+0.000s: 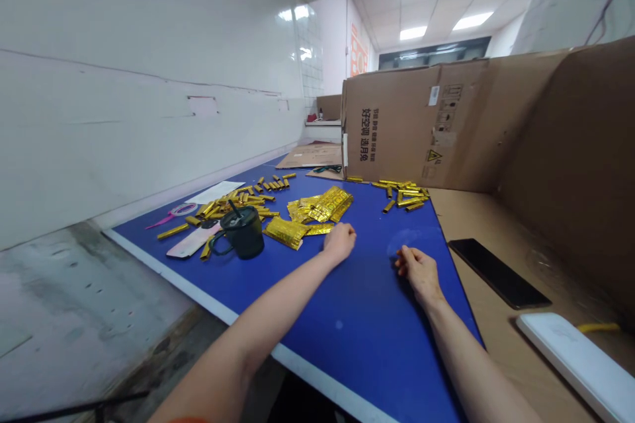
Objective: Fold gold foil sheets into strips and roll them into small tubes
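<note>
My left hand (340, 242) rests on the blue table top (357, 304) with its fingers curled in, right beside flat gold foil sheets (320, 206). My right hand (419, 271) lies on the blue surface further right, fingers bent together, with nothing visible in it. A folded gold foil piece (285, 232) lies just left of the left hand. Rolled gold tubes (243, 201) are scattered at the left, and another small heap of gold tubes (404, 193) sits at the far right near the cardboard.
A dark mug (243, 232) with a straw stands left of the foil. Pink-handled scissors (171, 215) and a white paper (215, 192) lie near the wall. A large cardboard box (421, 125) stands behind. A black phone (499, 272) and a white object (578, 363) lie on cardboard at the right.
</note>
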The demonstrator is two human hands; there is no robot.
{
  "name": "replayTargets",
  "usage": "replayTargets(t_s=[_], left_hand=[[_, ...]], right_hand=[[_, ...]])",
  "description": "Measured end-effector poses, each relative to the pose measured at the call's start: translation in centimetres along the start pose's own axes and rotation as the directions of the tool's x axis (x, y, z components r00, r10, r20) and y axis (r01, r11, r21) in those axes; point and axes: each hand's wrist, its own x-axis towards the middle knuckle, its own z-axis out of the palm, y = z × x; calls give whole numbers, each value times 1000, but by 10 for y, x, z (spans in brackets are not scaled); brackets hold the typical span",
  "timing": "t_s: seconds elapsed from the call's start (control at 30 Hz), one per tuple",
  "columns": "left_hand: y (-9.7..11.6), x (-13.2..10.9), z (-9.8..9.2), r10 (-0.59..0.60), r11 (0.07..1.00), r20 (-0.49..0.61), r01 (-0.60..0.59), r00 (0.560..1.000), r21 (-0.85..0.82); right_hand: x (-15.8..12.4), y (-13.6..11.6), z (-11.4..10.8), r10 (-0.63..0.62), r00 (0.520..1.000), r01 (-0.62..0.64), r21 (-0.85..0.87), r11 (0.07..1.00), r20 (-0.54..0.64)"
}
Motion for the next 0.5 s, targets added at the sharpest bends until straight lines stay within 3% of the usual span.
replayTargets(t_s=[0.13, 0.23, 0.33, 0.5], left_hand=[[-45, -7, -41, -68, 972, -143, 98, 987, 215], [-68, -15, -58, -74, 941, -150, 119, 986, 318], [-76, -17, -59, -8, 926, -79, 37, 997, 375], [-66, -4, -42, 74, 924, 34, -81, 997, 374]], right_hand=[[1, 1, 2, 3, 1000, -3, 0, 1000, 12], [2, 2, 3, 0, 1000, 0, 6, 1000, 14], [2, 2, 2, -3, 1000, 3, 4, 1000, 15], [1, 2, 2, -5, 1000, 5, -4, 1000, 15]])
